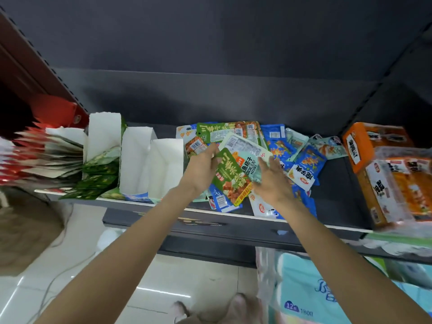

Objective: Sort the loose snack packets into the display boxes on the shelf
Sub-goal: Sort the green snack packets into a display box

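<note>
A heap of loose snack packets (280, 146), blue, green and pale teal, lies on the dark shelf (332, 183). My left hand (201, 169) grips the left edge of a green packet (230, 176). My right hand (273, 178) holds the right side of a pale teal packet (247, 160) that overlaps the green one. Both packets are lifted just above the heap. To the left stand white display boxes: two look empty (163, 164), one holds green packets (100, 169), and one further left holds red packets (28, 155).
An orange carton (360, 146) and wrapped orange snack packs (402, 183) fill the shelf's right end. Tissue packs (304, 288) sit below on the right. Tiled floor and a cable lie below on the left. A red box (53, 111) stands behind the display boxes.
</note>
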`<state>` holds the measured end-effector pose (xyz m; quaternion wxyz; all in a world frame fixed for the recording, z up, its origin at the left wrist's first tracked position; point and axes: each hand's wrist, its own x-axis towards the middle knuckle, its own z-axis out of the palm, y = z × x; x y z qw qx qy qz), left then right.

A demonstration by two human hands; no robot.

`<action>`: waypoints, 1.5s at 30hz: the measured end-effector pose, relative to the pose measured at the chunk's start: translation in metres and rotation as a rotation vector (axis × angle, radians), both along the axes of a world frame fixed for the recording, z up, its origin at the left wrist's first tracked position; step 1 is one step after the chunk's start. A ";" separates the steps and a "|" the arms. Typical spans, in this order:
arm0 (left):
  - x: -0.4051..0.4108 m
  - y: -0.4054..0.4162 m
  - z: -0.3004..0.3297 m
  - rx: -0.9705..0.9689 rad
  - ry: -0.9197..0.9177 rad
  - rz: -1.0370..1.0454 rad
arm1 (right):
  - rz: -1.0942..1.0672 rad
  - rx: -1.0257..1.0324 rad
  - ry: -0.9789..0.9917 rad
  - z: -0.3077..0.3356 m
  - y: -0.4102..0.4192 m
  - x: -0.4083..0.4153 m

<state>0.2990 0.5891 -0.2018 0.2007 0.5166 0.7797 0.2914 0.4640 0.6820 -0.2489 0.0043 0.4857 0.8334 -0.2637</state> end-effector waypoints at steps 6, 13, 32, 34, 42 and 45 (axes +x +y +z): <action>-0.039 -0.028 0.046 0.231 -0.021 -0.128 | 0.130 -0.170 0.589 0.053 -0.026 -0.057; -0.123 -0.088 0.087 0.428 -0.029 -0.015 | 0.161 -0.002 0.759 0.084 -0.068 -0.157; -0.288 -0.171 0.079 0.444 0.441 -0.213 | 0.091 0.063 0.736 0.075 -0.152 -0.321; -0.291 -0.170 0.073 0.373 0.503 -0.242 | 0.122 0.092 0.651 0.070 -0.152 -0.323; -0.269 -0.146 0.055 -0.040 1.014 -0.443 | 0.175 -0.106 0.418 0.066 -0.136 -0.291; -0.250 -0.134 0.054 -0.061 0.862 -0.425 | 0.072 -0.041 0.531 0.067 -0.122 -0.259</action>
